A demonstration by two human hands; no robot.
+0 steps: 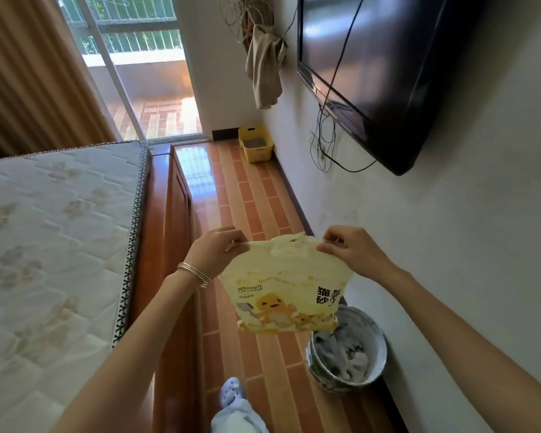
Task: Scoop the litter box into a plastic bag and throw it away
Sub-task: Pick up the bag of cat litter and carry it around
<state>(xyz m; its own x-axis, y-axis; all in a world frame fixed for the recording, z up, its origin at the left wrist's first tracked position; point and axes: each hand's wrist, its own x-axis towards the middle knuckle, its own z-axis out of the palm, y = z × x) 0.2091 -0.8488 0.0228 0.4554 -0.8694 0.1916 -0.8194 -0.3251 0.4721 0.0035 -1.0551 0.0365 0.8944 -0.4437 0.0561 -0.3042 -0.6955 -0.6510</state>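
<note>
Left hand (214,251) and right hand (353,251) pinch plastic bag (281,285) top. Bag part-hides bin (356,354); floor (247,198) narrow between bed (60,229) and wall (419,245).

Bed (60,229) left; TV (388,73) on wall (450,245) right; bin (353,357) at wall's foot behind bag (285,292); litter box (256,144) ahead.

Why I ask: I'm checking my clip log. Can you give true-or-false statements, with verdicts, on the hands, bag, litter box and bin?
The left hand and the right hand both pinch the top edge of the yellow printed plastic bag. True.
The yellow plastic litter box stands at the person's feet. False: it stands far down the tiled floor, by the wall.
The round lined waste bin stands by the wall. True.
The thin metal bangles sit on the right wrist. False: on the left wrist.
</note>
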